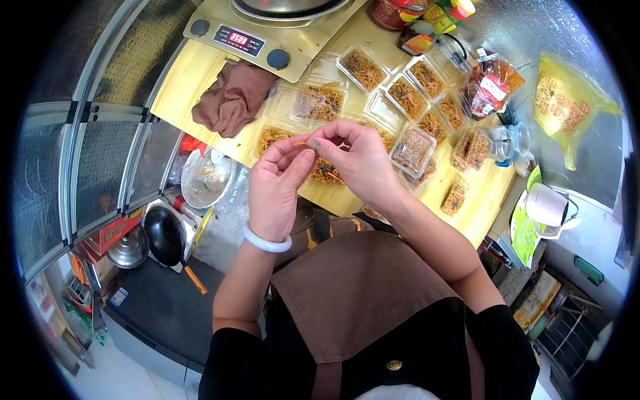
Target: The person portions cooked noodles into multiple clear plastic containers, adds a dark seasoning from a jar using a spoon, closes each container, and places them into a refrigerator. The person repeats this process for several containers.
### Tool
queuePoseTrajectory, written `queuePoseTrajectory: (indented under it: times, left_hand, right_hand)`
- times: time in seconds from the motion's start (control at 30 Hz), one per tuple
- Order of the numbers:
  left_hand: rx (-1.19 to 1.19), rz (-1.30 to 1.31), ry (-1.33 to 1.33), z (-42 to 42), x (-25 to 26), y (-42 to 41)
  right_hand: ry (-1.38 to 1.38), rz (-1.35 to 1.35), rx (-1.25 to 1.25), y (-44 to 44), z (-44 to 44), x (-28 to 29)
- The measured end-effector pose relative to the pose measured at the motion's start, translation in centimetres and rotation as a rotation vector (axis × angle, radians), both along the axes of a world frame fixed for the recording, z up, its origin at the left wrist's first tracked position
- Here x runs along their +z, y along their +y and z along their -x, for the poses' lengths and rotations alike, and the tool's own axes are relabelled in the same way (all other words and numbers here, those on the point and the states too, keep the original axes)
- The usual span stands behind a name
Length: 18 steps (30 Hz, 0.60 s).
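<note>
My left hand (275,182), with a pale bangle (266,241) on its wrist, meets my right hand (357,152) above the front edge of the wooden table. Fingertips of both hands pinch a thin orange strand (300,144); whether it is a rubber band or a noodle I cannot tell. Below them, partly hidden by the hands, is a clear plastic box of noodles (326,172). Another noodle box (272,139) lies just beyond my left fingers. A closed noodle box (413,150) rests to the right of my right hand.
More filled boxes (362,70) spread across the table (315,196). An induction cooker (310,40) with a pan stands at the back, beside a brown cloth (235,97). Sauce bottles (425,32), a sauce pouch (492,87) and a measuring jug (510,142) line the right. A white bucket (207,182) sits lower left.
</note>
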<state>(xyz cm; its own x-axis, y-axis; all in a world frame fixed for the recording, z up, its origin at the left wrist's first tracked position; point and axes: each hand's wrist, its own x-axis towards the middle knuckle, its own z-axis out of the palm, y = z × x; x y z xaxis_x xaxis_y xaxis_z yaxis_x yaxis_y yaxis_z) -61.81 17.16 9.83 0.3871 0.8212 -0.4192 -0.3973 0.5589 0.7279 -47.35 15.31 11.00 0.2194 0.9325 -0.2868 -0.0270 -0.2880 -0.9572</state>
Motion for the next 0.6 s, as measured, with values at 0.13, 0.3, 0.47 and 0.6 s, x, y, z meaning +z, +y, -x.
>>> queuePoseTrajectory:
  times: [0.13, 0.3, 0.47, 0.6]
  left_hand:
    - [0.041, -0.06, 0.061, -0.3, -0.3, 0.4]
    - [0.071, -0.064, 0.064, -0.1, -0.4, 0.9]
    - [-0.003, -0.035, 0.062, 0.0, 0.0, 1.3]
    - [-0.008, -0.122, 0.104, -0.4, 0.1, 1.2]
  right_hand:
    - [0.094, 0.059, -0.029, 0.1, 0.0, 0.2]
    - [0.178, 0.14, -0.039, 0.5, 0.0, 0.9]
    - [0.282, 0.163, -0.057, 0.6, -0.3, 0.7]
    - [0.348, 0.175, -0.077, 0.7, -0.3, 0.8]
